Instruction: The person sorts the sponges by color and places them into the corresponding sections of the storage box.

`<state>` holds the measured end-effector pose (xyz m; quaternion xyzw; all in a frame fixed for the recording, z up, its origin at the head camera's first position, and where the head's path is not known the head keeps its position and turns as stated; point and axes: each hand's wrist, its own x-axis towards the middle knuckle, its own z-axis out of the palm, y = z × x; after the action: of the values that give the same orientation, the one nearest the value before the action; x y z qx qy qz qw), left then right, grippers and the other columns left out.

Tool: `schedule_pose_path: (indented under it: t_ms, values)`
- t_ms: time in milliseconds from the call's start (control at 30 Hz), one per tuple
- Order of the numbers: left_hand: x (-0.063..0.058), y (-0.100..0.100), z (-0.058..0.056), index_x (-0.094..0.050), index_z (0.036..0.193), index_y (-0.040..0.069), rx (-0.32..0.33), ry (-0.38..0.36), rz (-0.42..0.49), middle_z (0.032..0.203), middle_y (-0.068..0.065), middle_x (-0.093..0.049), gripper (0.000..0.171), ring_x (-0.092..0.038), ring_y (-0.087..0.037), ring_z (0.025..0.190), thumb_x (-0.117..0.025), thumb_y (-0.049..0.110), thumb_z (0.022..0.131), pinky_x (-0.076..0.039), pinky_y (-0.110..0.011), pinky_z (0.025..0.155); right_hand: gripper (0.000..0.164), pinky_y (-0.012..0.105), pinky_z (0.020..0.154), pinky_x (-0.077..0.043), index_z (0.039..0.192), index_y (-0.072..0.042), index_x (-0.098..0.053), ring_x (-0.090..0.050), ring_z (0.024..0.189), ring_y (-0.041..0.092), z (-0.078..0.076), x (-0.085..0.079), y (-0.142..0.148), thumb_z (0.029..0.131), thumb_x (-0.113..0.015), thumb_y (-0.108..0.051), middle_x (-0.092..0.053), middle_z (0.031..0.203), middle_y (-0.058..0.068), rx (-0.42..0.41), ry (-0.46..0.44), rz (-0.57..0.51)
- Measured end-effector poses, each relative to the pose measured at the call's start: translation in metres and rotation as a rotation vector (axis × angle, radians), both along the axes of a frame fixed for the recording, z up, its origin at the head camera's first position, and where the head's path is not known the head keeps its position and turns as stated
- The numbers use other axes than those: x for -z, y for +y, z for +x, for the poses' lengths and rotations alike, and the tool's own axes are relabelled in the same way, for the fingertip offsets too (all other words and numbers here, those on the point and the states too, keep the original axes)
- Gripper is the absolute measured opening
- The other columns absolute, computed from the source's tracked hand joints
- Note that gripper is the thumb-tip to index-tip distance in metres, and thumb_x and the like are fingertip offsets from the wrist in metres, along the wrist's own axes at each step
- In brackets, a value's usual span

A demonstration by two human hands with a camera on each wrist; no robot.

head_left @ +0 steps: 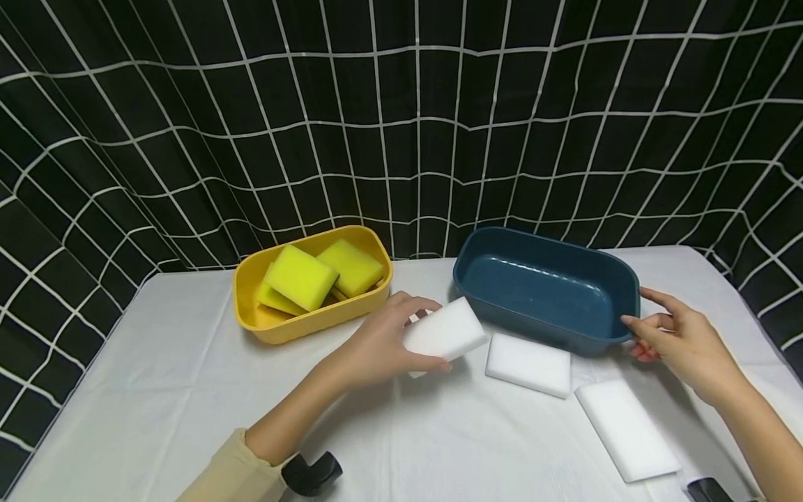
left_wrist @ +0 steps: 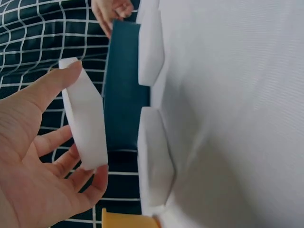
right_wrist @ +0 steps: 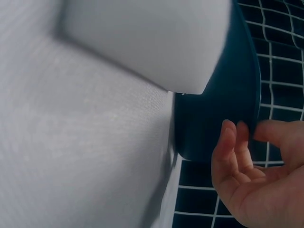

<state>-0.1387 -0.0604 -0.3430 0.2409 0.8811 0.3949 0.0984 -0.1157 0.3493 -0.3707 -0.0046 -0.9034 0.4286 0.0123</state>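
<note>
My left hand [head_left: 392, 341] grips a white sponge block [head_left: 445, 328] between thumb and fingers, raised above the table in front of the gap between two bins. The left wrist view shows the same sponge [left_wrist: 85, 114] held by its ends. At the right end of a dark blue plastic bin [head_left: 539, 286], my right hand [head_left: 686, 341] pinches the rim with thumb and forefinger. The bin's visible floor is bare. Two more white sponges lie on the table, one [head_left: 529, 364] close against the bin's front, the other [head_left: 627, 429] nearer to me at the right.
A yellow bin [head_left: 314, 324] stands at the back left with several yellow sponges [head_left: 301, 277] in it. White cloth [head_left: 188, 418] covers the table. A black curtain with a white grid [head_left: 401, 125] hangs behind and at both sides.
</note>
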Motion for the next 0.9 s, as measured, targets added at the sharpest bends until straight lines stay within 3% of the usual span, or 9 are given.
schedule_pose_path:
  t_ms: [533,900]
  values:
    - [-0.008,0.031,-0.026,-0.064,0.142,0.015,-0.066,0.005,-0.026,0.130,-0.007,-0.061,0.071,-0.056,-0.020,0.112,-0.092,0.040,0.082,-0.054,-0.031,0.088,0.071,0.020,0.059,-0.059,0.157,0.020,-0.015,-0.064,0.064,0.005,0.000,-0.001,-0.002,0.110,-0.057,-0.012,-0.067,0.078,-0.008,-0.009,-0.006,-0.005]
    - [-0.020,0.054,-0.041,-0.062,0.145,0.013,-0.069,0.022,-0.037,0.129,-0.008,-0.060,0.070,-0.053,-0.019,0.112,-0.090,0.038,0.085,-0.050,-0.027,0.086,0.071,0.021,0.059,-0.059,0.157,0.021,-0.015,-0.064,0.063,0.005,0.000,0.000,-0.001,0.111,-0.055,-0.013,-0.068,0.078,-0.005,-0.016,-0.010,0.011]
